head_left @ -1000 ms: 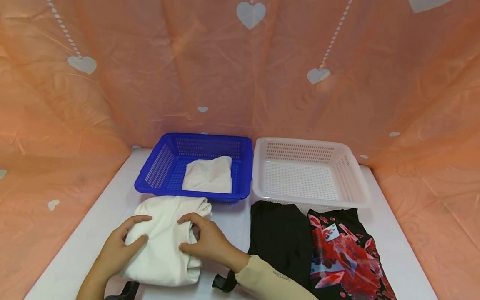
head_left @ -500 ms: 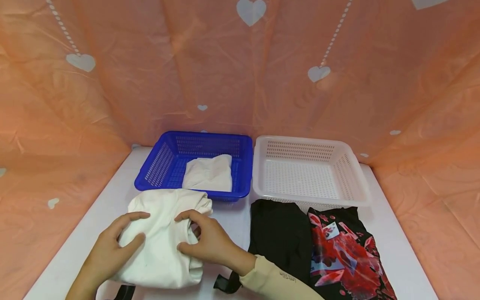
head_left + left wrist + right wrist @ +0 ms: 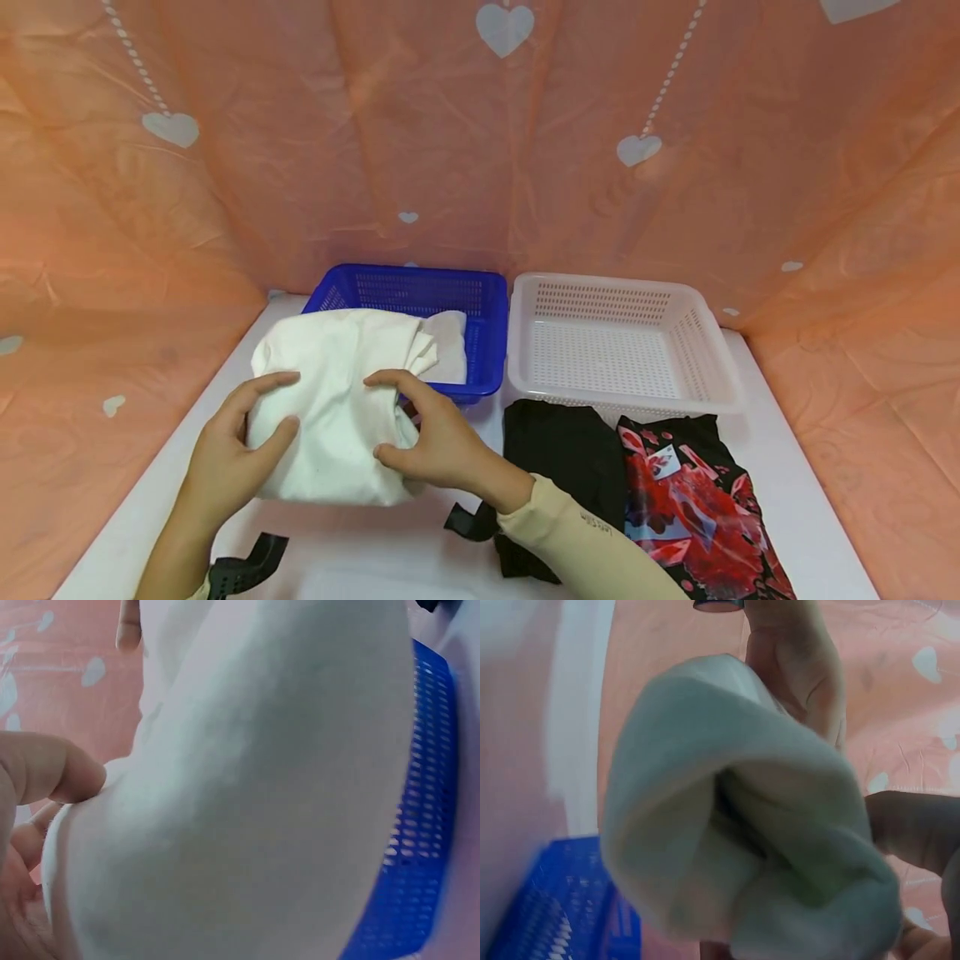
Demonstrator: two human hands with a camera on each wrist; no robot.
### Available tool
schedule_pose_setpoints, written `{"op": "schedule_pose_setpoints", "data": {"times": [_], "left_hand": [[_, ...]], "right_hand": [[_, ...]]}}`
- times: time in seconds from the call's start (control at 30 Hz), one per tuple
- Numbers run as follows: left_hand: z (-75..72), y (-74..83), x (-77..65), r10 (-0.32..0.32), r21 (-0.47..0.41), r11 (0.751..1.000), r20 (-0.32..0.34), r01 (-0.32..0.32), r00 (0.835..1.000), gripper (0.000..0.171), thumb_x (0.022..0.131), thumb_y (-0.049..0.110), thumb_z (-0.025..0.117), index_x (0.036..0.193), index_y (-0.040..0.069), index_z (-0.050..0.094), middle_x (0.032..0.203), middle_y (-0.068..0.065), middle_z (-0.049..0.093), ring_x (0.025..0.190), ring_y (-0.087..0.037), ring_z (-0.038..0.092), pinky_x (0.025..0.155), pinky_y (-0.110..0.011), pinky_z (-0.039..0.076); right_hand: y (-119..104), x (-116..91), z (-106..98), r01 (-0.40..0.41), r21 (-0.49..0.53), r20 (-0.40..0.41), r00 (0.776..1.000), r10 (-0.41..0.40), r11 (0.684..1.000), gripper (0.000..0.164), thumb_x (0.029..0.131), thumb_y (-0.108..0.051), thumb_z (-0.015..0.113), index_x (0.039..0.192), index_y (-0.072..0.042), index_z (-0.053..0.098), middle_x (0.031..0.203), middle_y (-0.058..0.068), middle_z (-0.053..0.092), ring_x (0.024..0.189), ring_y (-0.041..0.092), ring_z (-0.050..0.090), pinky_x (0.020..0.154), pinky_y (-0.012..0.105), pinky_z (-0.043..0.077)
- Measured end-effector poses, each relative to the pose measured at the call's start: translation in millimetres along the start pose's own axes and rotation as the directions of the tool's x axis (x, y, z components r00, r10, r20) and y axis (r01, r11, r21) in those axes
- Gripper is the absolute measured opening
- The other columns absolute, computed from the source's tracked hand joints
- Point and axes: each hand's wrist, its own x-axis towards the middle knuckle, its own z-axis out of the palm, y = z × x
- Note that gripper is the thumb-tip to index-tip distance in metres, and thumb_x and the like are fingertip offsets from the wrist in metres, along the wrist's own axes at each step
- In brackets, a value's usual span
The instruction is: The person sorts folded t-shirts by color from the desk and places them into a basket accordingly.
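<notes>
A thick folded white garment (image 3: 330,417) is held up off the table, its far part in front of the blue basket (image 3: 491,333). My left hand (image 3: 236,450) grips its left side, thumb on the near face. On the right side my right hand (image 3: 446,437) pinches the folded edges. In the left wrist view the white garment (image 3: 255,787) fills most of the picture, with the thumb (image 3: 60,769) pressing on it. The rolled, open end of the garment (image 3: 727,735) shows in the right wrist view. Inside the basket, a smaller folded white cloth (image 3: 452,346) is partly covered from sight.
A white basket (image 3: 622,287) stands right of the blue one. In front of it lie a folded black garment (image 3: 562,458) and a black garment with red flowers (image 3: 697,500). Black straps hang at both wrists. An orange curtain (image 3: 570,208) with hearts closes the back and sides.
Both hands have lifted the folded white garment off the table and moved it forward, so it now hides the front left of the blue basket. The other clothes have stayed put.
</notes>
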Motion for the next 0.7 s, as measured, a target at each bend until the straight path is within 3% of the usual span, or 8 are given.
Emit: {"op": "schedule_pose_setpoints", "data": {"times": [0.23,0.37,0.53,0.7], "left_hand": [[1.6,13.5,22.6,0.098,-0.188,0.977,0.001,-0.096,0.995,0.050,0.076,-0.005,0.060,0.123,0.008,0.047,0.120,0.005,0.048,0.094,-0.004,0.051,0.070,-0.010,0.043],[2.8,17.7,34.0,0.151,-0.237,0.960,-0.003,-0.147,0.989,0.055,0.073,-0.009,0.061,0.124,0.006,0.046,0.123,0.001,0.047,0.091,-0.004,0.053,0.070,-0.011,0.044],[4.5,18.6,48.1,0.146,-0.266,0.954,0.021,-0.135,0.989,0.061,0.071,-0.007,0.064,0.126,0.010,0.045,0.128,0.002,0.043,0.087,-0.006,0.054,0.066,-0.014,0.045],[7.5,20.2,62.6,0.143,-0.301,0.945,0.017,-0.131,0.990,0.060,0.071,-0.007,0.064,0.126,0.012,0.046,0.127,0.000,0.044,0.085,-0.008,0.055,0.063,-0.016,0.047]], "right_hand": [[-2,13,-22,0.016,0.039,-0.045,0.999,-0.014,0.999,0.072,0.068,-0.008,0.068,0.125,-0.036,0.036,0.116,-0.005,0.049,0.077,0.010,0.057,0.063,0.022,0.048],[0,22,-32,0.036,0.037,-0.096,0.995,-0.032,0.999,0.072,0.068,-0.006,0.065,0.126,-0.036,0.036,0.120,-0.005,0.047,0.077,0.012,0.056,0.062,0.023,0.048],[-3,32,-44,0.048,-0.002,-0.164,0.985,-0.048,0.999,0.073,0.068,-0.002,0.061,0.128,-0.035,0.035,0.124,-0.008,0.044,0.085,0.011,0.053,0.067,0.022,0.047],[-17,38,-56,0.064,0.003,-0.196,0.979,-0.063,0.998,0.069,0.069,0.005,0.057,0.130,-0.023,0.037,0.127,0.000,0.043,0.090,0.016,0.052,0.070,0.024,0.046]]}}
